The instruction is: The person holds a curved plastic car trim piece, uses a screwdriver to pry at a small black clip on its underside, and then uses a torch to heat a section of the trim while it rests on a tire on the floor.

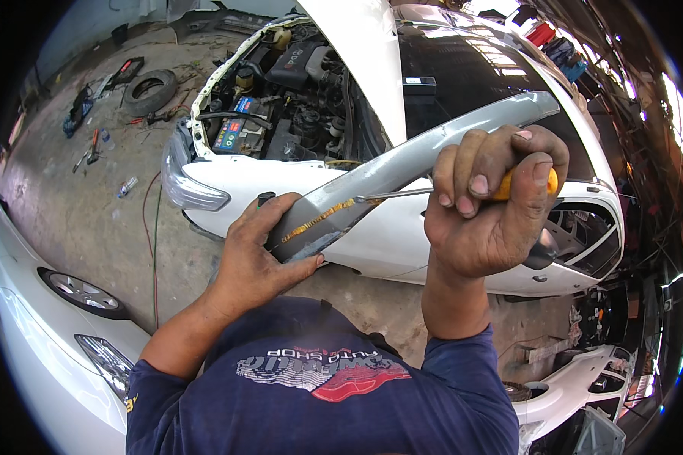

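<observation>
A long, curved grey car trim piece (391, 163) is held up in front of me, slanting from lower left to upper right. My left hand (254, 246) grips its lower left end, fingers behind and thumb along the bottom edge. Across that end runs a ridged yellow-brown seam (319, 220). My right hand (501, 197) is closed around the yellow handle of a tool with a thin metal shaft (406, 194). The tool's flattened tip meets the upper right end of the seam. A small black piece (265, 199) shows beside my left index finger.
A white car (281, 178) with its bonnet (364, 53) raised stands just beyond. A silver car (53, 326) is at left, another white car (577, 387) at lower right. A tyre (149, 92), scattered tools (91, 148) and a hose (151, 250) lie on the floor.
</observation>
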{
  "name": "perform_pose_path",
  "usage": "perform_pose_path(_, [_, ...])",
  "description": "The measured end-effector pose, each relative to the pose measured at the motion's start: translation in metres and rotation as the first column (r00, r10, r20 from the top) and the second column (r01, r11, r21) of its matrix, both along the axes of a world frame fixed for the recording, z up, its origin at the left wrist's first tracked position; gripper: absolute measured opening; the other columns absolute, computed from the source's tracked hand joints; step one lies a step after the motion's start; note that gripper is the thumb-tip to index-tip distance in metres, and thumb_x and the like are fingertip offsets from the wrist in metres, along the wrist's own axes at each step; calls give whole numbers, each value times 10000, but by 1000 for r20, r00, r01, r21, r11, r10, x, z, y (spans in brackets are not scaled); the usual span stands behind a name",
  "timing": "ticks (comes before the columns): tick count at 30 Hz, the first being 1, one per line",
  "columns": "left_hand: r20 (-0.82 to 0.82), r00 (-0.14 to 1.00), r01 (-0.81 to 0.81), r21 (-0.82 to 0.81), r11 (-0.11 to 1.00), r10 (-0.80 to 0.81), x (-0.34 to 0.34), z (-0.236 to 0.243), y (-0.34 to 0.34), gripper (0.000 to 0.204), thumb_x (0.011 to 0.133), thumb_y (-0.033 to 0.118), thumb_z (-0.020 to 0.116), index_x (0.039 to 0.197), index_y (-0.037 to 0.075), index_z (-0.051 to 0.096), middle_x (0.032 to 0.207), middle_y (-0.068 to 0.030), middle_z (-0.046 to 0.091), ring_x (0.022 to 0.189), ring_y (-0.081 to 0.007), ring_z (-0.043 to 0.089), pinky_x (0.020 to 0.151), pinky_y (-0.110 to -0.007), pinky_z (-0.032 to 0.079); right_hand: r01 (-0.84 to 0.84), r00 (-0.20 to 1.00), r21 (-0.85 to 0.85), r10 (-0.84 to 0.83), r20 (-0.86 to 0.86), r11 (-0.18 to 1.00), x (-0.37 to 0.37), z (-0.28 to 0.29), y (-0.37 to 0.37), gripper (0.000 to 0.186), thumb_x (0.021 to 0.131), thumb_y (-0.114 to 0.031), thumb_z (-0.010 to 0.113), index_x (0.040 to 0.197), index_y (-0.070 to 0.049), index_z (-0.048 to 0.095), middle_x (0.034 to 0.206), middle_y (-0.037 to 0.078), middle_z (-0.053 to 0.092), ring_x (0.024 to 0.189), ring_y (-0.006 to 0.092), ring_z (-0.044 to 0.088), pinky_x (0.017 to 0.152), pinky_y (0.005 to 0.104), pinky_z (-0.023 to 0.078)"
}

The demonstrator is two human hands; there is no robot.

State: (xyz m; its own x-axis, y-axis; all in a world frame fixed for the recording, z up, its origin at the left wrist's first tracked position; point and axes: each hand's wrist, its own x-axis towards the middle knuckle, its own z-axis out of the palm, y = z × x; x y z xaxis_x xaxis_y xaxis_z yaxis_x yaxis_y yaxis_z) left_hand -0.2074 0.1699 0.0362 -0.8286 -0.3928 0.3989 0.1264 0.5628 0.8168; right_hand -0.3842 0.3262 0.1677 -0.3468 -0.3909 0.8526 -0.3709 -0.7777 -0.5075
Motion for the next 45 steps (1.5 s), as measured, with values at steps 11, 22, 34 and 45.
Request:
perform_pose_path(11, [-23,1000,2,-11,1000,-2,-1,-4,1,820,691,219,962,1404,2,620,1174,-208,696,1061,-319,688,929,-426,576,20,1000,-4,-20,-15,1000,2,-2,-2,216,1145,-237,503,1249,-49,480,677,35,489,516,73,420,469,249,412])
perform_pose_path(22, [-3,1000,3,9,1000,-3,-5,-1,3,801,692,228,958,1382,-16,633,1186,-216,701,1067,-321,694,934,-425,570,-15,1000,-28,15,4,999,-2,-3,4,225,1146,-251,503,1249,-51,488,683,53,490,522,88,428,471,262,418])
perform_pose_path(34, [9,999,-40,62,997,39,-4,0,2,822,666,222,962,1384,6,626,1167,-176,700,1073,-297,665,967,-409,529,-33,999,-32,34,29,999,1,5,8,300,1149,-318,506,1283,-51,490,695,61,497,538,102,439,485,268,423])
perform_pose_path(45, [2,999,-35,26,999,34,-2,1,2,833,660,246,965,1384,11,628,1178,-173,710,1065,-290,656,958,-405,528,-26,1000,-27,26,-6,999,2,4,4,302,1149,-309,506,1285,-41,477,693,55,501,535,95,440,479,262,418])
